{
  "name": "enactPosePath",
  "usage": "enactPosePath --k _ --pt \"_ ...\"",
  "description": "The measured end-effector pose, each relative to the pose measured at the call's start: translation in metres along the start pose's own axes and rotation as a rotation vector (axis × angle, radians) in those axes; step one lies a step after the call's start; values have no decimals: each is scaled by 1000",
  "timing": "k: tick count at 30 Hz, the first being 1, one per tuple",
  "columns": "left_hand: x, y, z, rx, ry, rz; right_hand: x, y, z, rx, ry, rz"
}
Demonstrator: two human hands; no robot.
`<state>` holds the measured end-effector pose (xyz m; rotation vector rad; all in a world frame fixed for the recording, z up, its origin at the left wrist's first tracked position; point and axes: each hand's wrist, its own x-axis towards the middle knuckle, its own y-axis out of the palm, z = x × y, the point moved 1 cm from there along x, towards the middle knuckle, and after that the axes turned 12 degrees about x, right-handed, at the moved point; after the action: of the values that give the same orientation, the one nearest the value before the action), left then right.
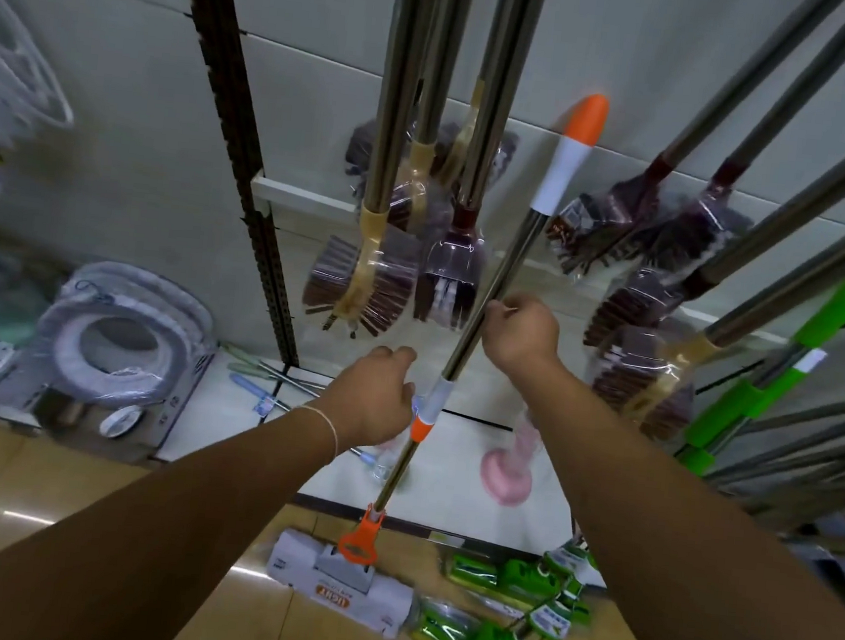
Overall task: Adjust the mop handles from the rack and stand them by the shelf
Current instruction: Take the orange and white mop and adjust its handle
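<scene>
Here both hands' fingers curl around the mop handle: left hand at its collar, right hand higher.

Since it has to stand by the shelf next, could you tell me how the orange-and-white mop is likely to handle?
The mop looks stiff: its metal pole runs straight between both hands. It is probably bottom-heavy, given the boxed head on the floor. Leaning and tall, it seems apt to tip or slide once released.

You can read only "LIGHT", upside down in orange, on the white mop-head wrapper; other labels blur.
</scene>
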<state>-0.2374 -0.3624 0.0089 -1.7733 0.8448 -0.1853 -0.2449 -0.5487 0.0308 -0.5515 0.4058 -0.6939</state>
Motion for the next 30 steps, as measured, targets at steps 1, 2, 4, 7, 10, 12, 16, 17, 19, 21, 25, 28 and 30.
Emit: enactPosePath --k 1,2,4,7,10,12,16,17,19,21,25,28,30 --pt "3 2 2 11 -2 2 5 3 0 11 10 -14" --pt "5 3 3 21 -3 2 10 6 -1 21 23 -27" --pt "10 5 5 38 1 -5 19 10 -1 21 35 -44" --pt "17 6 6 47 12 -15 30 13 1 47 31 -59" --pt "24 6 4 41 17 -23 39 15 4 100 43 -68" --pt "28 5 1 40 23 -30 44 14 5 116 52 -84" --pt "32 7 -5 24 25 -37 40 12 6 173 50 -108" --pt "33 8 -7 11 22 -34 35 11 5 188 38 -107" --pt "31 12 -10 -10 13 -17 23 12 1 214 5 -107" --pt "27 15 -15 -22 1 -7 7 12 -4 220 -35 -103" --pt "15 23 -29 -51 -35 21 -28 6 -11 212 -113 -74" --pt "4 23 -45 -130 -39 -3 -54 1 -13 204 -175 -51" --pt "-3 19 -54 -215 -60 -17 -69 -4 -14 198 -187 -14"
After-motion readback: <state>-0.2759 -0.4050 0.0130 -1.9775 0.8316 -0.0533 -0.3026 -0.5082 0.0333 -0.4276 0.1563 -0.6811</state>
